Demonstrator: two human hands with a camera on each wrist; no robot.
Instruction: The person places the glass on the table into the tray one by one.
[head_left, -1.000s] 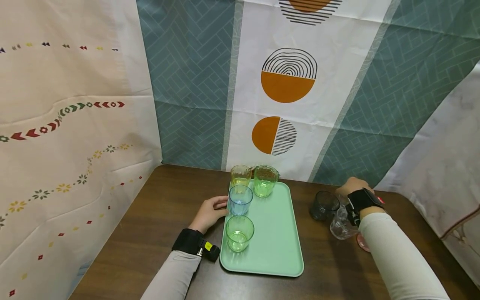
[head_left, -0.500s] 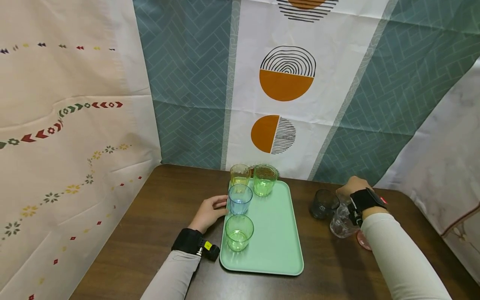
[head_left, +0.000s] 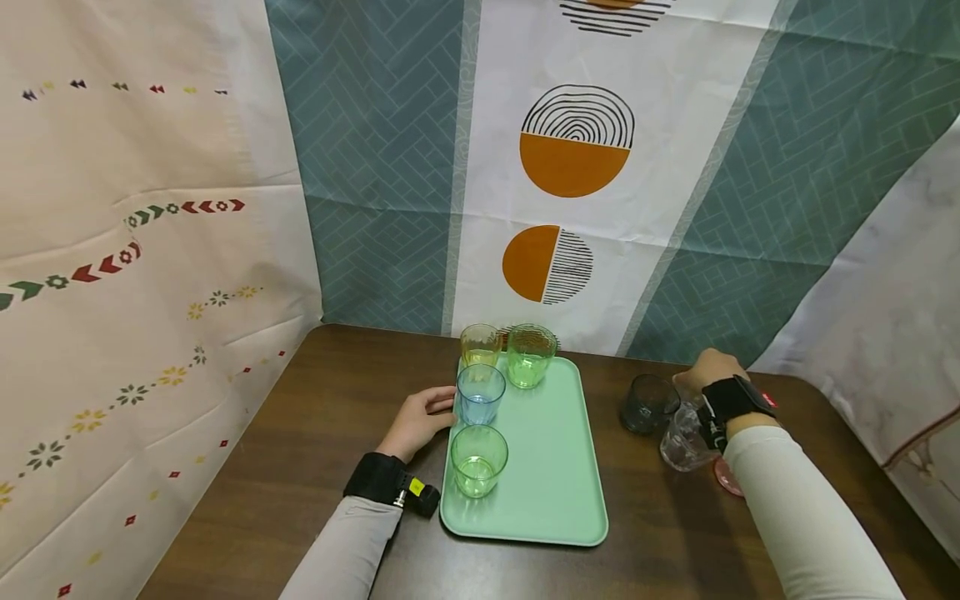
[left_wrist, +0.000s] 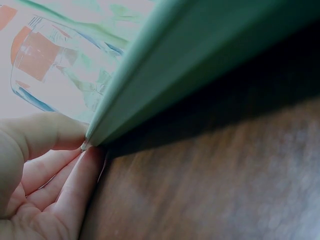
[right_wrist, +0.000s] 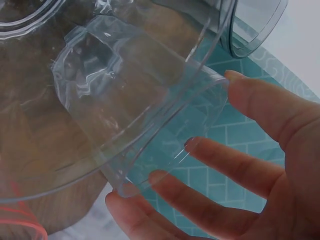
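My left hand (head_left: 417, 422) pinches the left rim of a green tray (head_left: 551, 467), thumb on top and fingers underneath, as the left wrist view shows. On that tray stand a blue glass (head_left: 480, 396) close to the hand, a green glass (head_left: 478, 462) in front, and a yellow glass (head_left: 481, 343) and another green glass (head_left: 531, 358) at the back. At the right, my right hand (head_left: 712, 371) grips a clear glass (right_wrist: 195, 115) by its rim, thumb on one side and fingers spread along the other. Another clear glass (head_left: 684, 443) overlaps it in the right wrist view.
A dark grey glass (head_left: 647, 406) stands left of the right hand. A pink glass (head_left: 727, 477) is mostly hidden by the right forearm. Patterned cloths (head_left: 382, 167) hang behind and beside the brown wooden table (head_left: 300, 450).
The head view has tilted slightly, so everything sits a little higher in it. Both hands keep their places at the tray and the clear glass.
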